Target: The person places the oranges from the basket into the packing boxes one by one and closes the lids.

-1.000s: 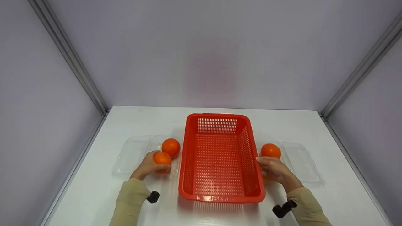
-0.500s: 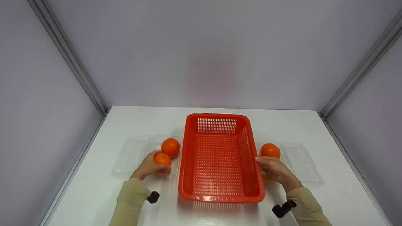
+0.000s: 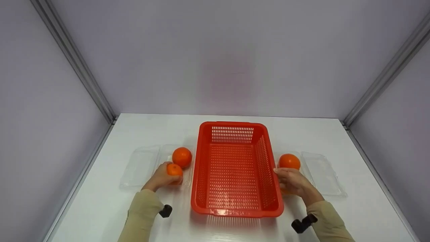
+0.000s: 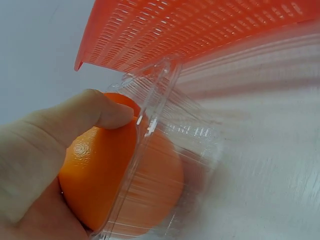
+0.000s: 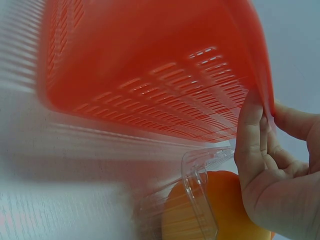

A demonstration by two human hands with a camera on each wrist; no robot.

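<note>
Sitting in the left clear tray (image 3: 166,153), the near left orange (image 3: 174,170) was held by the left hand (image 3: 161,177), whose digits were parted only by the fruit's own width. The thumb was laid across its near side, with the tip just beside the tray's rim; the other fingers were curled against the opposite side and partly hidden. Its lower part was seen through the tray's wall. Just behind it, the far left orange (image 3: 182,157) was left ungripped.

By the right hand (image 3: 293,181), the side rim of the red basket (image 3: 231,178) was pinched between thumb and bent fingers, nearly closed together. Below those fingers, the near right orange (image 5: 227,202) was seated in the right clear tray (image 5: 202,159); the far right orange (image 3: 289,161) was placed beyond them.
</note>
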